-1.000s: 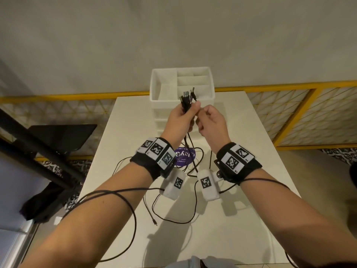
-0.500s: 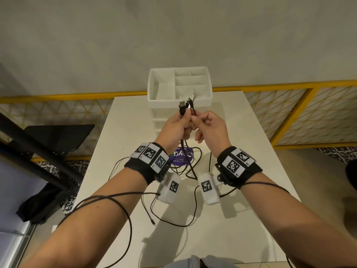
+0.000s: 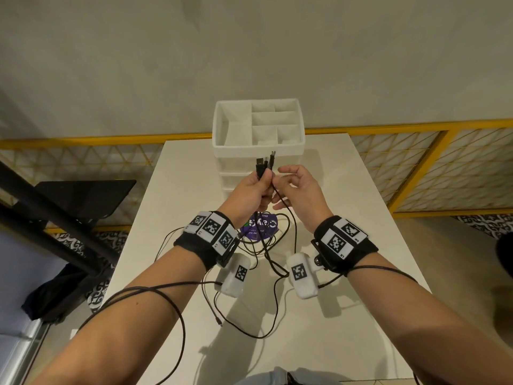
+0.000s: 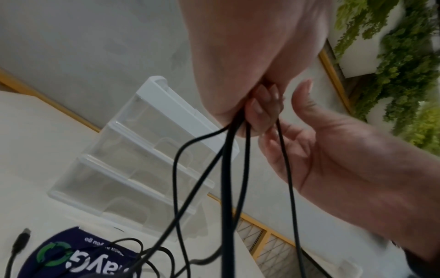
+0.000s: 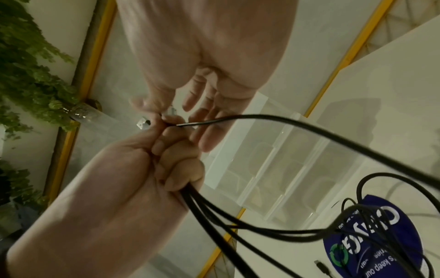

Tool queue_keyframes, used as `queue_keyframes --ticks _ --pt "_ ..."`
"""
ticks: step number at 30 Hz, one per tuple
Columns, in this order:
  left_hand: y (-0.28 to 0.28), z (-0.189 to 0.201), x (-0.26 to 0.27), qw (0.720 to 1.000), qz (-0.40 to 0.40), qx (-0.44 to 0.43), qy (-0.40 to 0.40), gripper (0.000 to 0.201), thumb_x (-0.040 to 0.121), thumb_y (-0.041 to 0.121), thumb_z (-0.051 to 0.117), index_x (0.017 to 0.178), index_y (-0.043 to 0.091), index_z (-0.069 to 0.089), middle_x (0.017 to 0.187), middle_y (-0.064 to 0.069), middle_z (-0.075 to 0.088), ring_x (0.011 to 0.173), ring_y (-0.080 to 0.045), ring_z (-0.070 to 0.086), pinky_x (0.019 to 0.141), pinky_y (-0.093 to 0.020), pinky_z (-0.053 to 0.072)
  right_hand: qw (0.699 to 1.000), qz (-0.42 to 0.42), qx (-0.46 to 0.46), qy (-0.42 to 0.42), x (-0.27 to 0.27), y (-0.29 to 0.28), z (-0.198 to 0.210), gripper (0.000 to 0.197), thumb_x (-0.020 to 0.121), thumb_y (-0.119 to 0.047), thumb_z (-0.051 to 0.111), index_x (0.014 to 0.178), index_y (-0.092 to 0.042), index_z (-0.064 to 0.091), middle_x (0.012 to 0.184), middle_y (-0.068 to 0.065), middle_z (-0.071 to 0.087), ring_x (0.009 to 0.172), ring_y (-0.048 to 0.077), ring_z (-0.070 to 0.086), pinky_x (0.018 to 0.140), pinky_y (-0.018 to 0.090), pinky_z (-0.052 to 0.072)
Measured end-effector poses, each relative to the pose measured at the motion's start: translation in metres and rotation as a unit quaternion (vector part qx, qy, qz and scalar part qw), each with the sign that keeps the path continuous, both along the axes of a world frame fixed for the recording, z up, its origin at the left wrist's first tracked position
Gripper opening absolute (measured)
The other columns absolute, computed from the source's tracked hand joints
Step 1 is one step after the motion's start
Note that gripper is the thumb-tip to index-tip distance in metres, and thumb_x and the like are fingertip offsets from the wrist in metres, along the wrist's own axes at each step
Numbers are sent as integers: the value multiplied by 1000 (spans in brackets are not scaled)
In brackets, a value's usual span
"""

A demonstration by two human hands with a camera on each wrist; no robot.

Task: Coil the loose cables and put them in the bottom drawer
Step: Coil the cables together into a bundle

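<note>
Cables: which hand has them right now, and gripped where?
The left hand grips the black cables in a fist just below their plug ends, which stick up above it. The right hand is open beside them, holding nothing.

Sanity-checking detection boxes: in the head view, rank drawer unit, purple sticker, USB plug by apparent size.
1. Drawer unit, clearly largest.
2. Purple sticker, partly hidden by the left hand and cables.
3. USB plug, smallest, though nearer the camera.
</note>
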State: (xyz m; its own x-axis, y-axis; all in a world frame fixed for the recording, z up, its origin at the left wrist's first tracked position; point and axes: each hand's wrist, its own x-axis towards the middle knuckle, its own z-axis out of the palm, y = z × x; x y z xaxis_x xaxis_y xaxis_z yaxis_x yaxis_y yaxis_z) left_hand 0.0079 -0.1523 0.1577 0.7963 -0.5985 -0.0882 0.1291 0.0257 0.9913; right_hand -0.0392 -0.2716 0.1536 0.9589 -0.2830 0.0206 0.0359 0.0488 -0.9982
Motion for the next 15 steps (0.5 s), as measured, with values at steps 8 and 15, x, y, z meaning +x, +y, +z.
queue_keyframes --ticks 8,15 --pt "-3 -3 -3 993 -65 83 -49 27 102 29 31 83 17 45 61 5 33 46 -5 29 44 -16 26 999 -34 -9 -24 1 -3 0 27 93 -18 52 118 -12 61 90 1 64 70 9 54 61 18 47" --pt "-1 -7 -4 997 -45 63 -19 31 102 33 31 96 14 54 79 4 51 61 -8 41 56 -21 37 998 -14 -38 -51 0 1 -5 24 94 -14 49 115 -13 62 100 11 51 76 10 54 68 12 47"
